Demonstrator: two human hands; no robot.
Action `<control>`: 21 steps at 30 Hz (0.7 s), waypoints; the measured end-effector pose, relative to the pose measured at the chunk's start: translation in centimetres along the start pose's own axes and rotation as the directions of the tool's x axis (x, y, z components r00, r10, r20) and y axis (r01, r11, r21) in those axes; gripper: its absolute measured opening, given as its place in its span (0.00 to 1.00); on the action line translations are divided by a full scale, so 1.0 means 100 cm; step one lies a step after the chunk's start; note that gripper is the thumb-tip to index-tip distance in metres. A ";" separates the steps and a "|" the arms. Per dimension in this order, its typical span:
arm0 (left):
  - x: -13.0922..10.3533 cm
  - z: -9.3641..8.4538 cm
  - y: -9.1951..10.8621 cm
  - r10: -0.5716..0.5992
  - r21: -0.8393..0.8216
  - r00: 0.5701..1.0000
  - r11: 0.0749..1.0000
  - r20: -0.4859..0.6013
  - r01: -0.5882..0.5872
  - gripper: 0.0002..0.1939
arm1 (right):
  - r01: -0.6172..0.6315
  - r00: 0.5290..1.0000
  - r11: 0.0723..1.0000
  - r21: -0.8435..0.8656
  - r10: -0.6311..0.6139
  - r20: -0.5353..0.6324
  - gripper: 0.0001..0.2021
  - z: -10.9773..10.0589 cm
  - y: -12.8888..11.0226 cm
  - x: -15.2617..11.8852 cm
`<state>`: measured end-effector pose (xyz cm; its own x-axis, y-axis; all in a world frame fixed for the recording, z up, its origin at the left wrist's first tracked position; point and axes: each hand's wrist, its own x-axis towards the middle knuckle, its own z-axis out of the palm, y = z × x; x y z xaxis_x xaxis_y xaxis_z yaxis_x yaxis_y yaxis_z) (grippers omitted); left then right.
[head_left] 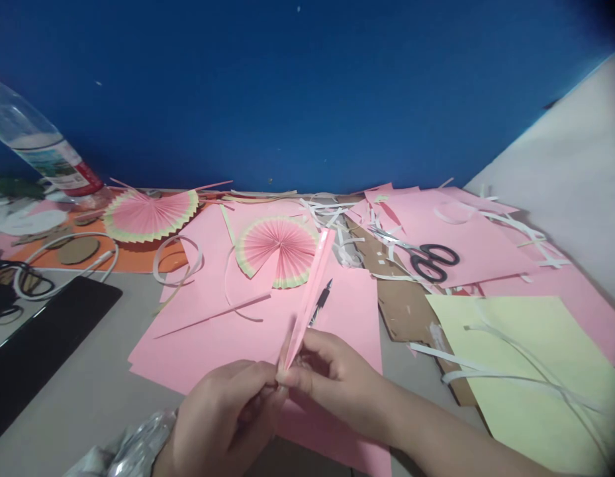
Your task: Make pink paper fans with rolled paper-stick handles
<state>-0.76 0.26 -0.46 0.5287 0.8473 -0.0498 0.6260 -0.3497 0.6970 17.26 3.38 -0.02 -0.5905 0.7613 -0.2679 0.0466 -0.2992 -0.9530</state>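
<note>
Both my hands meet low in the middle of the view, around a narrow folded strip of pink paper [313, 285]. The strip points up and slightly right, away from me. My left hand [228, 404] is closed, its thumb and fingers pressed at the strip's near end. My right hand [337, 384] pinches the same end from the other side. Under them lie pink paper sheets [202, 351]. Just beyond the strip rests a round pleated paper fan [272, 248], pink with a yellow-green rim. A black pen [322, 298] lies partly behind the strip and my right hand.
Black-handled scissors [426, 260] lie on pink sheets at right, near a pale yellow sheet [530, 358] with white paper strips. Brown cardboard [401, 305] runs between. At left are another pleated fan [148, 215], a plastic bottle [59, 159], a white cable [113, 265] and a black flat object [49, 338].
</note>
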 end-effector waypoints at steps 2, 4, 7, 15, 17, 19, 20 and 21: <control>0.000 0.000 0.000 0.005 -0.016 1.000 1.000 0.017 -0.005 0.13 | 0.002 1.000 0.998 0.063 -0.003 0.008 0.15 0.001 0.001 0.000; 0.001 -0.001 -0.001 -0.006 -0.009 1.000 1.000 0.021 0.007 0.14 | 0.005 1.000 0.997 0.080 -0.006 0.010 0.15 0.001 0.001 0.000; 0.002 -0.001 0.001 -0.008 0.000 1.000 1.000 0.021 0.008 0.15 | 0.022 1.000 0.997 0.072 -0.020 -0.022 0.15 0.000 0.002 0.000; 0.003 0.001 0.006 -0.115 -0.363 0.989 0.921 0.088 0.140 0.13 | 0.053 0.997 0.983 0.176 -0.042 -0.065 0.17 0.004 0.002 0.002; 0.004 0.002 0.005 -0.135 -0.367 0.985 0.916 0.104 0.165 0.16 | 0.072 0.995 0.976 0.204 -0.058 -0.076 0.17 0.004 0.003 0.003; 0.004 0.002 0.004 -0.150 -0.334 0.984 0.926 0.098 0.175 0.18 | 0.096 0.993 0.976 0.194 -0.082 -0.082 0.16 0.003 0.003 0.003; 0.004 0.002 0.004 -0.153 -0.318 0.984 0.932 0.091 0.175 0.18 | 0.113 0.991 0.976 0.184 -0.097 -0.093 0.16 0.003 0.003 0.003; 0.004 0.002 0.004 -0.152 -0.308 0.985 0.936 0.086 0.172 0.18 | 0.129 0.988 0.976 0.178 -0.111 -0.109 0.16 0.002 0.003 0.003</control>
<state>-0.16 0.33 -0.32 0.4746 0.8530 -0.2170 0.5001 -0.0585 0.8640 16.94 3.38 -0.36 -0.5007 0.8479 -0.1741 -0.1741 -0.2957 -0.9393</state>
